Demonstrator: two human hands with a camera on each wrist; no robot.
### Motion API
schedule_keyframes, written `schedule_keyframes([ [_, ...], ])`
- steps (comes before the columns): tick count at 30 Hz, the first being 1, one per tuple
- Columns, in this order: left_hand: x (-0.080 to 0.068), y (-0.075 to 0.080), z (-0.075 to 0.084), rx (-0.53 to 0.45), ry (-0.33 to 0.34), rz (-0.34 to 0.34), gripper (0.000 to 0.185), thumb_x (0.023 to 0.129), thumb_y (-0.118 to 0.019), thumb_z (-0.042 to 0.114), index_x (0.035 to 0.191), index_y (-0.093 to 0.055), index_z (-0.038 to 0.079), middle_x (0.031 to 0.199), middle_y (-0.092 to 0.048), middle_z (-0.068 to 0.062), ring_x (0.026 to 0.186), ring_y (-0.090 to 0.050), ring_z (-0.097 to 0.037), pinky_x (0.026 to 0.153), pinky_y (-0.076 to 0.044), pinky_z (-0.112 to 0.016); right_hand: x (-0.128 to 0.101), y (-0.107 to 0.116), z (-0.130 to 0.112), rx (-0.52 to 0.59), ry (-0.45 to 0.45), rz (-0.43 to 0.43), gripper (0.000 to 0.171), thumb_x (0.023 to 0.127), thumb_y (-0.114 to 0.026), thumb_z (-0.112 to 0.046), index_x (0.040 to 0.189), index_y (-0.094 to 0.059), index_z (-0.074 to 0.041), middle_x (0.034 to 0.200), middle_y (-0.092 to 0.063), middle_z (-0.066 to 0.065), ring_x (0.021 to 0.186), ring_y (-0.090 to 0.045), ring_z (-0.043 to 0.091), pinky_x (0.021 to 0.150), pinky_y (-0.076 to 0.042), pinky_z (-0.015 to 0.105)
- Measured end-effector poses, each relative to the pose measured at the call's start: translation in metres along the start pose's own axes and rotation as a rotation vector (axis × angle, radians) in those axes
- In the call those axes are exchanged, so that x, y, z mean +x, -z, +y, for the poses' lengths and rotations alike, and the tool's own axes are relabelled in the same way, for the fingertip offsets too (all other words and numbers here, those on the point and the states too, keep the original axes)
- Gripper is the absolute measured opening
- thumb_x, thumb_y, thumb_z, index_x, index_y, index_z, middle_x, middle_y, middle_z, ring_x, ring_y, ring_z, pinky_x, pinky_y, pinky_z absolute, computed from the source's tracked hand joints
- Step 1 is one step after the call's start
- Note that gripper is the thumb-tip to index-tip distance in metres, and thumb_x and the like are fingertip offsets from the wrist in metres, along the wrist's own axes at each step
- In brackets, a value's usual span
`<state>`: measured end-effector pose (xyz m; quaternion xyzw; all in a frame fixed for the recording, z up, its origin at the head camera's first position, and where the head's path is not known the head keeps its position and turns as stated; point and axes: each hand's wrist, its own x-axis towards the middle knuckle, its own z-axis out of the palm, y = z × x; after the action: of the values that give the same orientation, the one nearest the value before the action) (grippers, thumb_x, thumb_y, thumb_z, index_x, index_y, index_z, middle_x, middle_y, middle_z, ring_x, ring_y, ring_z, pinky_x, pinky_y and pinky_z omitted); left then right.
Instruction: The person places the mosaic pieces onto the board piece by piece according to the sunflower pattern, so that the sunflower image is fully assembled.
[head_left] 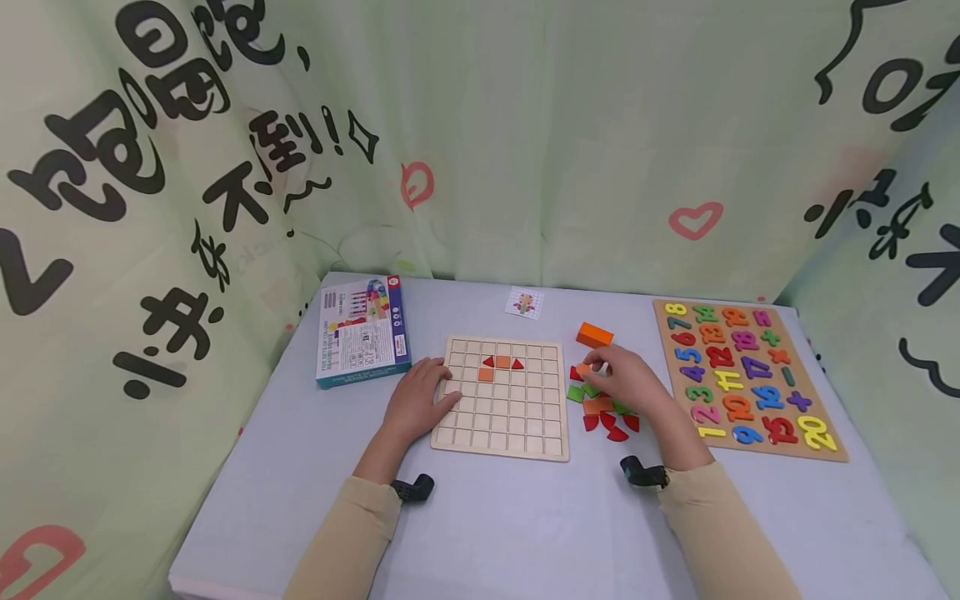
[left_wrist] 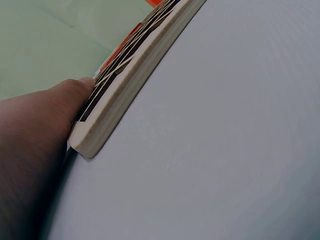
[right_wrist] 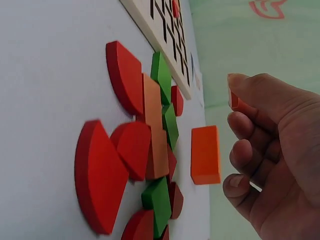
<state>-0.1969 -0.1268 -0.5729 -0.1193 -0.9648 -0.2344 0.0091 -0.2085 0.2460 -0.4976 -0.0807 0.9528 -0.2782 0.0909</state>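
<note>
A wooden grid board (head_left: 501, 425) lies on the table with two orange squares and two red triangles (head_left: 517, 364) in its upper cells. My left hand (head_left: 414, 400) rests at the board's left edge, its thumb over the near cells; in the left wrist view the thumb (left_wrist: 75, 92) touches the rim. Right of the board, my right hand (head_left: 628, 379) pinches a small orange block (right_wrist: 233, 99) between thumb and finger, mostly hidden by them. Below that hand lies a loose pile of red quarter-round pieces (right_wrist: 100, 175), green pieces (right_wrist: 161, 77) and orange blocks (right_wrist: 152, 102).
A larger orange block (head_left: 595, 335) stands behind the pile. A small picture card (head_left: 524, 302) lies beyond the board. At the left is a boxed game (head_left: 362, 333), at the right a number puzzle board (head_left: 750, 379). A printed curtain (head_left: 540, 167) surrounds the table.
</note>
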Motion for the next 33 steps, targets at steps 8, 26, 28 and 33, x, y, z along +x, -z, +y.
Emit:
schedule_keyframes([
  [8, 0.0, 0.0, 0.0, -0.004, 0.0, 0.005, 0.043, 0.093, -0.061, 0.052, 0.121, -0.058, 0.02, 0.155, -0.043, -0.001, 0.148, -0.032, -0.024, 0.122, -0.029, -0.045, 0.011, -0.013, -0.03, -0.006, 0.058, 0.005, 0.028, 0.091, -0.071, -0.027, 0.114, -0.067, -0.011, 0.098, -0.063, 0.005, 0.09, -0.054, 0.023, 0.07, -0.051, 0.027],
  [26, 0.0, 0.001, 0.0, -0.006, 0.001, -0.001, 0.043, 0.093, -0.06, 0.052, 0.121, -0.057, 0.02, 0.155, -0.042, -0.001, 0.148, -0.032, -0.024, 0.123, -0.029, -0.045, 0.041, -0.061, -0.073, 0.012, 0.146, -0.051, 0.022, 0.093, -0.07, -0.032, 0.107, -0.07, -0.015, 0.084, -0.058, -0.001, 0.081, -0.052, 0.017, 0.067, -0.043, 0.028],
  [28, -0.001, 0.001, 0.001, -0.007, 0.002, 0.0, 0.043, 0.093, -0.06, 0.052, 0.121, -0.058, 0.02, 0.155, -0.043, -0.001, 0.148, -0.032, -0.024, 0.122, -0.029, -0.045, 0.043, -0.065, -0.074, 0.022, 0.144, -0.05, 0.023, 0.092, -0.07, -0.032, 0.107, -0.07, -0.015, 0.084, -0.058, -0.001, 0.08, -0.052, 0.017, 0.067, -0.043, 0.028],
  [33, 0.0, 0.002, 0.002, -0.002, 0.002, 0.003, 0.042, 0.093, -0.06, 0.052, 0.121, -0.058, 0.02, 0.155, -0.043, -0.002, 0.148, -0.033, -0.025, 0.123, -0.029, -0.045, 0.047, -0.073, -0.077, 0.046, 0.128, -0.045, 0.024, 0.092, -0.07, -0.033, 0.107, -0.07, -0.014, 0.084, -0.06, -0.001, 0.079, -0.053, 0.017, 0.068, -0.043, 0.028],
])
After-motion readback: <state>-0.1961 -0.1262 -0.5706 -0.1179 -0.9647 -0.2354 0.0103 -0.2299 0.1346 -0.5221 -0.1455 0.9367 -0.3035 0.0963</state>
